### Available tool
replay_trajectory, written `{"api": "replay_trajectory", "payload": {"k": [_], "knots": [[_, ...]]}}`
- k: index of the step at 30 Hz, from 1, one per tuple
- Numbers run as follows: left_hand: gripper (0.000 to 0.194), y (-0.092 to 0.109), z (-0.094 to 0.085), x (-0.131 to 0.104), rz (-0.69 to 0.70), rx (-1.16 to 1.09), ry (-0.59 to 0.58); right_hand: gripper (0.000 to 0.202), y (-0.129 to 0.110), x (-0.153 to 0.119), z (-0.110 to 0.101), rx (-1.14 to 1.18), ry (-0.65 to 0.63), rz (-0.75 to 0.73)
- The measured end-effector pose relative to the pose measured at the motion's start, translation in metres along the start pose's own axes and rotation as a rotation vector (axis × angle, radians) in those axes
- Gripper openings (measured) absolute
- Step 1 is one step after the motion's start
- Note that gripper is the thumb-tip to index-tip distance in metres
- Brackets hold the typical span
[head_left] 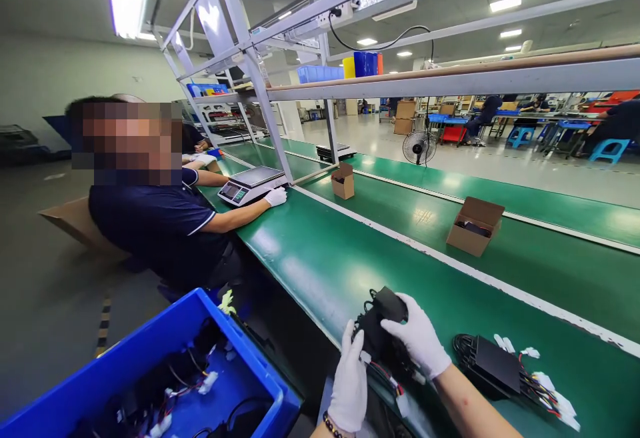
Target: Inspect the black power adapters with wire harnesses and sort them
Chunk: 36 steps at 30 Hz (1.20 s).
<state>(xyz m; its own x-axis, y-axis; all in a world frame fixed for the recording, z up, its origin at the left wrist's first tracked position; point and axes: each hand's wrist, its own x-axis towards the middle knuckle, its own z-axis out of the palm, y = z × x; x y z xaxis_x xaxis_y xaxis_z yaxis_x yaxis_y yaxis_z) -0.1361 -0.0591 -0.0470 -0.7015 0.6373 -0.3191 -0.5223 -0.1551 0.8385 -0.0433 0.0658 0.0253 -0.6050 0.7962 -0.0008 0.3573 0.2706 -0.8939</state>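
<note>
A long green surface [320,265] runs away from the viewer, with a white stripe along it and a metal frame [260,85] standing over it. At the lower left sits a blue bin [165,338] holding black units with wire bundles. A co-worker in a dark shirt [155,225] leans on the surface at left, one white-gloved hand [276,196] resting beside a weighing scale [250,185]. Two open cardboard boxes stand farther along: the nearer box [473,226] to the right, the farther box [343,181] near the scale.

Both of the person's forearms come up from the bottom edge, hands in white gloves. The left hand [350,381] is raised with fingers pointing up, its grip closed lightly against the left side of a black power adapter [383,328]. The right hand [419,343] reaches in from the right, fingers curled over the adapter's top and side, grip closed on it. The adapter is held just above the near edge of the surface, its wires and white connectors [400,391] trailing beneath. A second adapter [493,365] lies on the surface just right of the hands, its coloured leads [547,391] spread toward the right.
</note>
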Motion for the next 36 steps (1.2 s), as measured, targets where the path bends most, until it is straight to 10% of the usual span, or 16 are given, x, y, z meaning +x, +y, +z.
{"api": "replay_trajectory", "payload": {"k": [6,19,30,36], "knots": [[0.077,0.0,-0.008,-0.003,0.118,0.42,0.009,0.069,-0.009,-0.003,-0.045,0.039,0.255,-0.014],[0.083,-0.007,0.007,0.02,0.455,1.222,-0.057,0.061,0.008,-0.057,-0.072,-0.418,0.413,-0.742],[0.088,-0.003,0.064,0.053,0.45,1.393,-0.074,0.053,0.019,-0.086,-0.104,-0.393,0.461,-0.58],[0.086,-0.008,0.055,0.055,0.586,1.606,-0.036,0.051,0.035,-0.097,-0.115,-0.421,0.5,-0.544]]}}
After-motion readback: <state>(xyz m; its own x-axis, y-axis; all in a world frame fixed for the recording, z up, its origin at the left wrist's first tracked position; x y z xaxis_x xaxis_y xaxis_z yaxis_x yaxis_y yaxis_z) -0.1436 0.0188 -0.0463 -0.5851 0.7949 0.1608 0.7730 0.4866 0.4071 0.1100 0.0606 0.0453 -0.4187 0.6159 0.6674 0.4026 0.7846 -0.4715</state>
